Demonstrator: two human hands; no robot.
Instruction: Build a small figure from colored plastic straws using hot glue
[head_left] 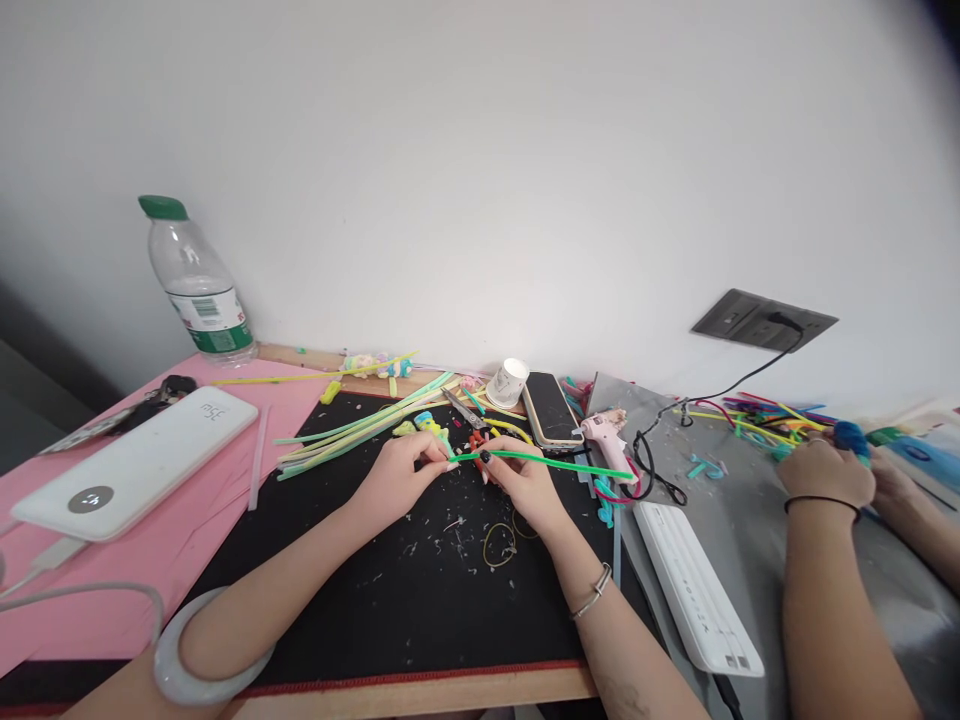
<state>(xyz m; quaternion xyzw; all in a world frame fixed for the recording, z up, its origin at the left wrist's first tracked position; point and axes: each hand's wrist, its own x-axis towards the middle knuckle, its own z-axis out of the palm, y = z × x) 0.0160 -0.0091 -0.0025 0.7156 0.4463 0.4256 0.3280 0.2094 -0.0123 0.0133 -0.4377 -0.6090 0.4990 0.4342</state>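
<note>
A green pipe cleaner (pixel 564 463) runs between my two hands, its long end stretching right toward a pink glue gun (pixel 604 440). My left hand (pixel 405 470) pinches its left end between thumb and fingertips. Close beside, my right hand (pixel 521 475) is closed on the same pipe cleaner, a dark-painted nail showing. Just behind the fingers lie a small yellow and blue fuzzy figure (pixel 433 430) and pliers with orange-red handles (pixel 477 443), partly hidden by my hands. A bundle of pale green and yellow pipe cleaners (pixel 360 428) rests on the black mat (pixel 360 610) behind my left hand.
A paper cup (pixel 508 384) and a phone (pixel 551 408) stand behind my right hand. At right is a white power strip (pixel 697 590); farther right, another person's hands (pixel 829 470) hold something blue. At left are a white power bank (pixel 142 460) and a bottle (pixel 201 290).
</note>
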